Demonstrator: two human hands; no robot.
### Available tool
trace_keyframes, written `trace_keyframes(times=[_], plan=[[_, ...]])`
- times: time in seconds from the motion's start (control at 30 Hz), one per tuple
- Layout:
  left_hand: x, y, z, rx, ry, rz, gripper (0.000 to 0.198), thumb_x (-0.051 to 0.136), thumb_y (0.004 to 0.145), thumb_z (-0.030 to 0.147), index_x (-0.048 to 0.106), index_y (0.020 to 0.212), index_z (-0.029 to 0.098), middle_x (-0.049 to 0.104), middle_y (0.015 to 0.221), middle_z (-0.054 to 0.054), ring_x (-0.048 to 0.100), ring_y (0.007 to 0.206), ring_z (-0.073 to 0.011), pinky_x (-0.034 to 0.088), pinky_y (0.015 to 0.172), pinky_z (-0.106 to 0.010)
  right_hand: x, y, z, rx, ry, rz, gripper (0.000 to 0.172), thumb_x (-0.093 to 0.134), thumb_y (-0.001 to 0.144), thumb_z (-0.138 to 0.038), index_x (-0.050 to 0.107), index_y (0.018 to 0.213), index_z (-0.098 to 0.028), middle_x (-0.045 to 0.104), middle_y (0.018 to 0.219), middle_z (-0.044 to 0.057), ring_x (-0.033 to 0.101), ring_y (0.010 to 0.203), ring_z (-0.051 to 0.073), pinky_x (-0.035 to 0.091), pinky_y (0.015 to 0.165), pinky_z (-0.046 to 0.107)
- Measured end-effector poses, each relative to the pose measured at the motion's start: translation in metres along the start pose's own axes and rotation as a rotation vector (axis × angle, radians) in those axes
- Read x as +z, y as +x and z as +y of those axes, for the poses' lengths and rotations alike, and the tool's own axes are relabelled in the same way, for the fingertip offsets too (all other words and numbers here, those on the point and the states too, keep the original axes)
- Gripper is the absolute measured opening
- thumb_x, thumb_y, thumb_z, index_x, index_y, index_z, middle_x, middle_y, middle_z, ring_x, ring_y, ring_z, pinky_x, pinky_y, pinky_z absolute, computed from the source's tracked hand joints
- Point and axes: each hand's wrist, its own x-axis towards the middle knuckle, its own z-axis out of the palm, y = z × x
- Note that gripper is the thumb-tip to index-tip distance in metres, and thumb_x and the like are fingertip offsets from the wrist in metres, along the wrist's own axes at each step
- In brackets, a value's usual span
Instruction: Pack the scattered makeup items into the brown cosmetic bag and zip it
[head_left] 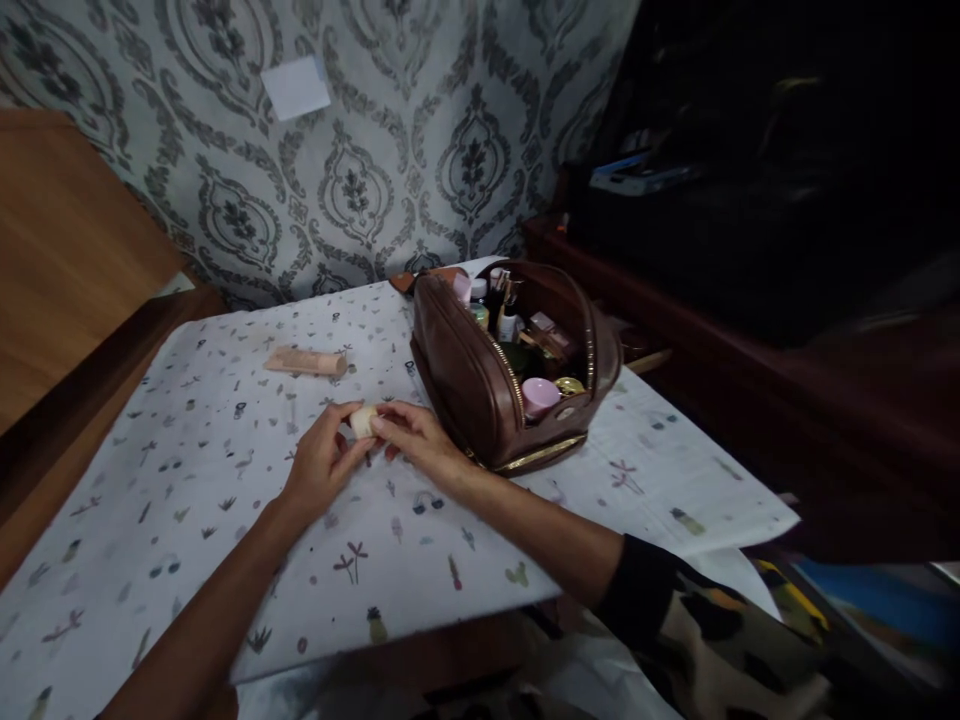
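A small cream-coloured jar (364, 422) is held between my two hands, a little above the patterned tablecloth (225, 480). The fingers of my left hand (322, 455) pinch its left side. From the right, my right hand (416, 435) grips it with thumb and fingers, hiding part of it. Just right of my hands stands a brown makeup bag (469, 370), unzipped. Inside it are a pink round container (540, 397), a small white bottle (508, 325) and several other cosmetics. Beyond my left hand a beige squeeze tube (306, 361) lies flat on the cloth.
Grey patterned wallpaper (352, 190) with a white paper (296, 87) on it rises behind the table. A wooden panel (75, 250) borders the left side. Dark red furniture (750, 430) stands close on the right, with a light blue object (641, 175) above it.
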Motion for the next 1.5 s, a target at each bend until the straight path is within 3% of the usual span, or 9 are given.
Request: trace_keyframes(times=[0.23, 0.37, 0.5, 0.77, 0.97, 1.23, 1.43, 1.5], plan=[[0.001, 0.0, -0.001, 0.13, 0.067, 0.033, 0.03, 0.058, 0.097, 0.038, 0.057, 0.122, 0.022, 0.066, 0.109, -0.006, 0.063, 0.079, -0.0157, 0.055, 0.068, -0.029, 0.0, 0.0, -0.001, 0.042, 0.066, 0.037, 0.05, 0.084, 0.067, -0.054, 0.067, 0.097, -0.018, 0.066, 0.077, -0.002, 0.059, 0.061, 0.01, 0.045, 0.052, 0.021], [0.002, 0.001, -0.001, 0.213, 0.1, 0.082, 0.025, 0.057, 0.097, 0.032, 0.055, 0.12, 0.022, 0.064, 0.112, -0.006, 0.064, 0.09, -0.0179, 0.055, 0.069, -0.028, 0.002, 0.0, -0.001, 0.056, 0.068, -0.014, 0.054, 0.084, 0.066, -0.057, 0.067, 0.098, -0.018, 0.066, 0.074, -0.002, 0.062, 0.064, 0.012, 0.046, 0.053, 0.021], [0.002, 0.001, -0.002, 0.255, 0.117, 0.077, 0.024, 0.057, 0.097, 0.029, 0.053, 0.12, 0.023, 0.062, 0.112, -0.006, 0.064, 0.089, -0.0173, 0.055, 0.069, -0.028, 0.004, 0.0, 0.002, 0.056, 0.049, -0.001, 0.055, 0.084, 0.064, -0.06, 0.065, 0.096, -0.019, 0.064, 0.072, -0.002, 0.062, 0.063, 0.012, 0.044, 0.051, 0.021], [0.005, -0.002, 0.001, 0.18, 0.081, 0.048, 0.029, 0.056, 0.099, 0.035, 0.053, 0.124, 0.022, 0.063, 0.114, -0.006, 0.065, 0.092, -0.0181, 0.056, 0.074, -0.029, 0.005, 0.001, 0.004, 0.009, 0.025, 0.029, 0.055, 0.084, 0.061, -0.058, 0.06, 0.094, -0.021, 0.06, 0.077, -0.003, 0.055, 0.062, 0.011, 0.04, 0.046, 0.02], [0.008, -0.003, -0.001, 0.029, 0.121, -0.017, 0.039, 0.05, 0.099, 0.043, 0.052, 0.131, 0.019, 0.069, 0.114, -0.007, 0.064, 0.076, -0.0161, 0.056, 0.074, -0.032, 0.003, 0.001, 0.001, 0.008, -0.009, 0.032, 0.054, 0.081, 0.062, -0.058, 0.06, 0.096, -0.02, 0.059, 0.076, -0.003, 0.053, 0.061, 0.011, 0.04, 0.046, 0.02], [0.011, -0.001, 0.0, 0.1, 0.028, -0.044, 0.041, 0.053, 0.1, 0.041, 0.05, 0.134, 0.018, 0.067, 0.124, -0.011, 0.066, 0.113, -0.0236, 0.053, 0.099, -0.037, 0.004, -0.004, -0.008, 0.02, -0.109, 0.082, 0.052, 0.08, 0.066, -0.058, 0.067, 0.1, -0.021, 0.067, 0.087, 0.002, 0.059, 0.071, 0.016, 0.047, 0.055, 0.024], [0.012, 0.002, 0.0, 0.009, 0.012, -0.137, 0.045, 0.058, 0.1, 0.044, 0.049, 0.139, 0.021, 0.064, 0.137, -0.01, 0.062, 0.126, -0.0221, 0.051, 0.108, -0.035, -0.005, -0.008, -0.008, 0.087, -0.245, 0.155, 0.05, 0.083, 0.07, -0.061, 0.075, 0.105, -0.027, 0.074, 0.103, 0.009, 0.064, 0.075, 0.019, 0.053, 0.061, 0.03], [0.011, 0.004, 0.0, -0.003, 0.034, -0.156, 0.047, 0.058, 0.101, 0.042, 0.05, 0.141, 0.019, 0.062, 0.14, -0.011, 0.059, 0.131, -0.0222, 0.05, 0.111, -0.034, -0.01, -0.007, -0.004, 0.092, -0.352, 0.129, 0.044, 0.078, 0.078, -0.063, 0.075, 0.109, -0.031, 0.075, 0.103, 0.01, 0.066, 0.073, 0.021, 0.054, 0.06, 0.033]])
